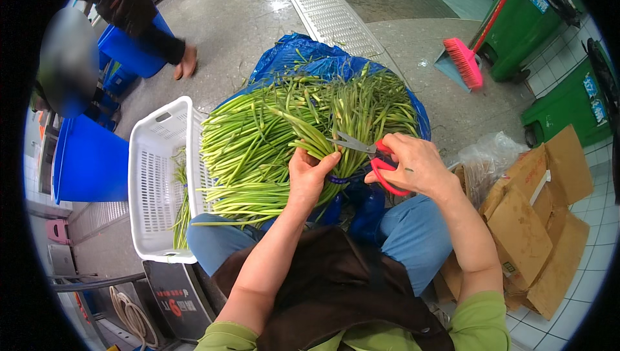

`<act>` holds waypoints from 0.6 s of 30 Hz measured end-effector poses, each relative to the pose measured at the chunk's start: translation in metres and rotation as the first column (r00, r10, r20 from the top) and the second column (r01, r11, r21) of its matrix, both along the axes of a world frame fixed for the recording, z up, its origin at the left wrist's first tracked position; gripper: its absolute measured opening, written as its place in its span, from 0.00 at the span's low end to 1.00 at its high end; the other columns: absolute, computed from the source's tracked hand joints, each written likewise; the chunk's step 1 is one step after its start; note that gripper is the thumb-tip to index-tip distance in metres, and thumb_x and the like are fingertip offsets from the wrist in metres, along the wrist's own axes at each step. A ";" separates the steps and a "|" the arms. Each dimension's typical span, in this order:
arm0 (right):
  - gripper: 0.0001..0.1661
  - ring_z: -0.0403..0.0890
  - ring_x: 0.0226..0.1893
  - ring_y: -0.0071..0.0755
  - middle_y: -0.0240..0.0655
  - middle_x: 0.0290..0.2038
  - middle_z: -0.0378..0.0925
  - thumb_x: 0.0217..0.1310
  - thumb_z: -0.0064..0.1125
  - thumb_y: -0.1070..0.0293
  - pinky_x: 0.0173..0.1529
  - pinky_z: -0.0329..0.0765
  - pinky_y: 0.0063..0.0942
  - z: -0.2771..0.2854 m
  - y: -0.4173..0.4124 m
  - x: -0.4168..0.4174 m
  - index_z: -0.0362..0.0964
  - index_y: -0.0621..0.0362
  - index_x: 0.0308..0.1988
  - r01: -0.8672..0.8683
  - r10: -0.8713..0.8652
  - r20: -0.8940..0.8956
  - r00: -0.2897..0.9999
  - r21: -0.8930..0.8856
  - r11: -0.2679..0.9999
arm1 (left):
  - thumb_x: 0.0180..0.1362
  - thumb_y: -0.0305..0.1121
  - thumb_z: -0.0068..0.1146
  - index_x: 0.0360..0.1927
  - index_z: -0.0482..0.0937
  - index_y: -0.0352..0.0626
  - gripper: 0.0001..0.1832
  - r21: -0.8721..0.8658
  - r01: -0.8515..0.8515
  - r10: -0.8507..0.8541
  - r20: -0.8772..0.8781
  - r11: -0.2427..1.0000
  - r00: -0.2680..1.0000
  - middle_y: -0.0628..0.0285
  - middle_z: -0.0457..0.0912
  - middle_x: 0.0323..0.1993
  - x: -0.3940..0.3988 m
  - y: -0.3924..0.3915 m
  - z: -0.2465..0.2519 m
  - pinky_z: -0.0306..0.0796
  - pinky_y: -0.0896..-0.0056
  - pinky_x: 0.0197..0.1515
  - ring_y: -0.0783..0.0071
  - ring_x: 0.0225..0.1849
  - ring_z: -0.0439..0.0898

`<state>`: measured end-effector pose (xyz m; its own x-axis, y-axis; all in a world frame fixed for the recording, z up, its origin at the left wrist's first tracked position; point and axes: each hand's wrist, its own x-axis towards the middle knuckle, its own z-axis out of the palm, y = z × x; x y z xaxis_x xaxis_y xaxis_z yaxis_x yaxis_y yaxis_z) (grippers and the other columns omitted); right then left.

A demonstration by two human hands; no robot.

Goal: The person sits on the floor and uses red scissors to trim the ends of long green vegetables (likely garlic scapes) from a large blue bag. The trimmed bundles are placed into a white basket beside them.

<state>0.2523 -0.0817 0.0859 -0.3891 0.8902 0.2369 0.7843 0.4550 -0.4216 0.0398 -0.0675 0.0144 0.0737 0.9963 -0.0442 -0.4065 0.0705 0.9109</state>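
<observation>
A small bundle of green garlic scapes point(310, 133) is gripped in my left hand point(310, 172), its tips pointing up and away from me. My right hand point(416, 162) holds red-handled scissors point(387, 167) with the blades parted beside that bundle. Before me lies a big heap of scapes point(252, 142), their pale stems towards the left, spread over a blue plastic sheet point(300, 48). A purple tie point(338, 180) rings some stems just right of my left hand. To the left stands a white perforated plastic basket point(160, 181) with a few scapes inside.
Blue bins point(92, 162) stand at the left, where a person in dark trousers point(155, 36) is on foot. A pink broom point(462, 63) and dustpan lean near green wheeled bins point(520, 26). Flattened cardboard boxes point(528, 225) lie right of my knee. A metal drain grate point(329, 12) crosses the floor.
</observation>
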 end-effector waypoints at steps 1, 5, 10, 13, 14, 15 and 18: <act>0.36 0.80 0.30 0.46 0.39 0.28 0.76 0.40 0.67 0.36 0.32 0.75 0.38 0.002 0.001 0.001 0.70 0.60 0.33 -0.003 0.003 0.019 1.000 -0.009 1.000 | 0.52 0.19 0.60 0.48 0.70 0.32 0.19 -0.008 0.005 -0.005 -0.010 1.000 1.000 0.55 0.80 0.43 -0.001 0.000 0.001 0.72 0.70 0.52 0.70 0.44 0.80; 0.33 0.78 0.27 0.48 0.42 0.23 0.74 0.41 0.69 0.40 0.31 0.73 0.37 0.011 0.003 0.010 0.70 0.61 0.29 0.013 -0.001 0.095 0.995 -0.122 0.992 | 0.53 0.20 0.61 0.47 0.71 0.32 0.18 -0.015 0.065 -0.065 -0.031 0.998 0.997 0.55 0.80 0.43 -0.006 0.003 0.001 0.72 0.70 0.52 0.70 0.44 0.80; 0.22 0.74 0.21 0.31 0.43 0.21 0.73 0.47 0.72 0.58 0.29 0.72 0.29 0.005 0.008 0.010 0.69 0.62 0.28 0.120 -0.243 -0.329 0.913 -0.351 0.929 | 0.53 0.19 0.60 0.50 0.72 0.32 0.20 -0.059 0.028 -0.028 -0.005 0.998 1.000 0.58 0.81 0.42 -0.001 0.002 -0.001 0.72 0.70 0.51 0.72 0.43 0.79; 0.20 0.78 0.24 0.27 0.43 0.22 0.74 0.50 0.70 0.60 0.31 0.74 0.31 -0.008 0.022 -0.028 0.69 0.62 0.33 -0.141 -0.128 -0.820 0.557 -0.246 0.959 | 0.53 0.19 0.59 0.53 0.72 0.34 0.22 -0.079 0.043 -0.045 -0.015 0.996 0.999 0.61 0.81 0.42 0.004 0.001 -0.001 0.73 0.72 0.49 0.76 0.42 0.79; 0.20 0.80 0.27 0.30 0.44 0.24 0.76 0.51 0.69 0.62 0.32 0.75 0.31 -0.009 0.024 -0.040 0.69 0.63 0.36 -0.103 -0.085 -0.774 0.627 -0.191 0.976 | 0.53 0.19 0.59 0.53 0.72 0.34 0.22 -0.072 0.041 -0.043 -0.029 0.997 0.999 0.62 0.80 0.42 0.005 0.000 -0.002 0.73 0.73 0.48 0.76 0.42 0.79; 0.20 0.82 0.29 0.32 0.44 0.26 0.78 0.52 0.68 0.63 0.34 0.76 0.31 -0.009 0.026 -0.049 0.68 0.63 0.38 -0.073 -0.043 -0.718 0.695 -0.130 0.989 | 0.53 0.19 0.59 0.53 0.72 0.34 0.22 -0.062 0.035 -0.037 -0.042 0.997 0.998 0.62 0.80 0.43 0.005 0.000 -0.003 0.73 0.73 0.48 0.77 0.42 0.79; 0.19 0.84 0.36 0.29 0.41 0.36 0.82 0.52 0.68 0.69 0.39 0.78 0.25 -0.013 0.036 -0.055 0.68 0.64 0.41 -0.005 -0.098 -0.541 0.835 -0.187 0.982 | 0.52 0.18 0.60 0.51 0.73 0.37 0.21 -0.082 0.038 -0.033 0.063 0.996 0.997 0.62 0.80 0.44 0.005 0.001 -0.006 0.72 0.74 0.48 0.76 0.43 0.78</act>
<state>0.1971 -0.0456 0.0732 -0.1998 0.9503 0.2386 0.4211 0.3031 -0.8549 0.0450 -0.0670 0.0084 0.1142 0.9860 -0.1213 -0.4573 0.1605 0.8747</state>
